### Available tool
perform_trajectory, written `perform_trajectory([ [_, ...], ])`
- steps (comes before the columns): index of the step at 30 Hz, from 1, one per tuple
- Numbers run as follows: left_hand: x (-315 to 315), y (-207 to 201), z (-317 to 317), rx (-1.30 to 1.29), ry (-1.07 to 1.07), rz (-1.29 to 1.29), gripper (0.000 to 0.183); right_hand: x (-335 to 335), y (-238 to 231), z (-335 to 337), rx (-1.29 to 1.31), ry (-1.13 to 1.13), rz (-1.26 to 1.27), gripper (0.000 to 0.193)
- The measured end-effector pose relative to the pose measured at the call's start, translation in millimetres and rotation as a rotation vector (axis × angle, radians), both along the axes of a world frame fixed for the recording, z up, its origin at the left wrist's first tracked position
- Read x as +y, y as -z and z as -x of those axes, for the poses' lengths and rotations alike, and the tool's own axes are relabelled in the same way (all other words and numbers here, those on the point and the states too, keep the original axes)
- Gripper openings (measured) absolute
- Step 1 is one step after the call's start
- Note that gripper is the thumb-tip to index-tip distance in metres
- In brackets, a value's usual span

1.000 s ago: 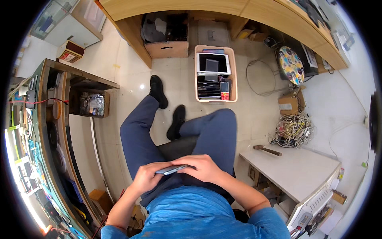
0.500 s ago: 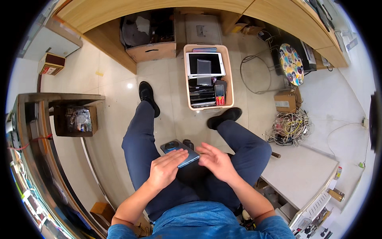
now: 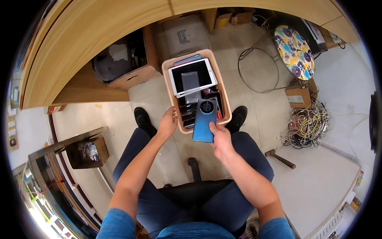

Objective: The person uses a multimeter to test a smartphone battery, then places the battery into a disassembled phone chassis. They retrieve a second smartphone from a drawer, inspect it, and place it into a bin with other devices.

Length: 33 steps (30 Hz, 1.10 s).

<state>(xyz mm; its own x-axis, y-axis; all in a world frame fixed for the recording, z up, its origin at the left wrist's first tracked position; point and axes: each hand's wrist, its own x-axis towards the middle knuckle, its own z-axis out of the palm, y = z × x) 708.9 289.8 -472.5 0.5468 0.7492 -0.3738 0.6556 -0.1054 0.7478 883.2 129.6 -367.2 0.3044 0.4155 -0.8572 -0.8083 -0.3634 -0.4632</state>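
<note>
My right hand (image 3: 221, 137) holds a blue smartphone (image 3: 204, 126) by its lower right edge, back side up, with its round dark camera ring toward the far end. The phone is over the near part of a peach-coloured plastic bin (image 3: 225, 99) on the floor. At the bin's left rim, my left hand (image 3: 168, 122) has its fingers curled over the edge. Inside the bin lie a white-framed tablet (image 3: 205, 79), a translucent grey case (image 3: 190, 81) on top of it, and several dark phones. A red keypad phone (image 3: 219, 114) is partly hidden behind the blue one.
A wooden desk (image 3: 119, 32) arches over the far side, with an open carton (image 3: 137, 75) beneath. To the right are a floral round stool (image 3: 294, 51), a cable heap (image 3: 306, 125) and a hammer (image 3: 280, 159) on a white board (image 3: 314, 183). My shoes flank the bin.
Both hands have moved forward from my lap to the bin. The blue phone, earlier under my left hand, is now in my right hand, and the view has shifted and turned.
</note>
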Motion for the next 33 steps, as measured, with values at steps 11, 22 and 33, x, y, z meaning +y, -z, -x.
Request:
perform_trajectory([
  [11, 60, 115, -110, -0.021, -0.640, 0.722, 0.037, -9, 7, 13, 0.043, 0.100, 0.099, 0.026],
  [22, 52, -37, -35, -0.530, -0.912, 1.045, 0.017, 1, -8, -2, -0.353, 0.019, -0.202, 0.024],
  [33, 23, -106, 4, -0.520, -0.923, 0.967, 0.026, 18, -28, 17, -0.586, -0.237, -0.296, 0.025],
])
